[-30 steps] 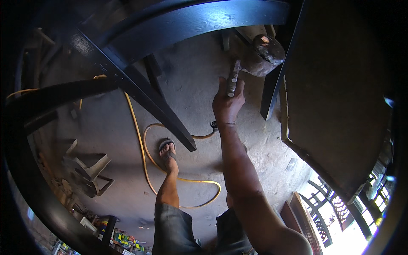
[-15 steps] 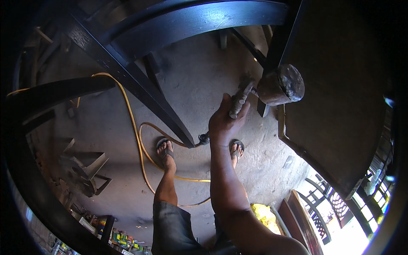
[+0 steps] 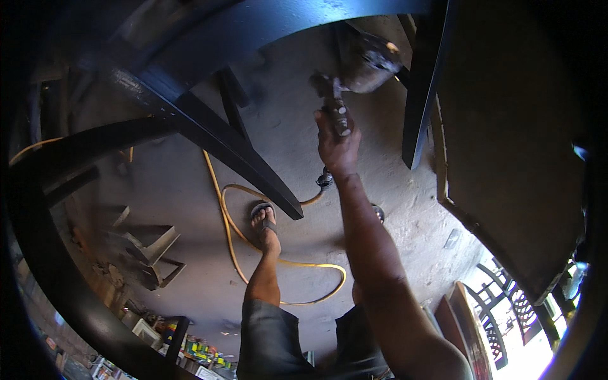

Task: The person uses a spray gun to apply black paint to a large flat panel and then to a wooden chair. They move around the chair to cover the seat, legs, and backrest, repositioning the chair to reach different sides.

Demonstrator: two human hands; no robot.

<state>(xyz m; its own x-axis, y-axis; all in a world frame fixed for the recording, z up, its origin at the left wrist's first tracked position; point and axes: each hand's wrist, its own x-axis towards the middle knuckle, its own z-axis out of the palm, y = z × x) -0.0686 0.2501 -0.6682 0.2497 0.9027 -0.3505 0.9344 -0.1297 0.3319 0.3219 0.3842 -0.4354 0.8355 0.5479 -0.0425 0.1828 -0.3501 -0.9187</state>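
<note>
My right hand (image 3: 339, 147) is closed around the handle of a paint-caked spray gun (image 3: 372, 66) with a round cup. The gun is raised beneath a dark, glossy wooden frame that looks like furniture. Above it runs the frame's curved rail (image 3: 278, 28). One tapered leg (image 3: 253, 168) slants down left of my hand; another dark leg (image 3: 423, 101) stands to the right of the gun. Close to my wrist hangs a dark hose fitting (image 3: 325, 179) on a yellow hose. Some of the gun is blurred by motion. My left hand is out of view.
The yellow hose (image 3: 231, 253) loops over the concrete floor (image 3: 310, 234) around my sandalled foot (image 3: 265, 218). A large brown panel (image 3: 506, 158) stands at right. Metal brackets (image 3: 152, 247) lie at left, with cans (image 3: 199, 348) at lower left. Dark curved wood (image 3: 38, 240) borders the left side.
My right hand has carried the spray gun upward and to the left, away from the right leg. The view has shifted slightly, and my arm now covers most of my right foot.
</note>
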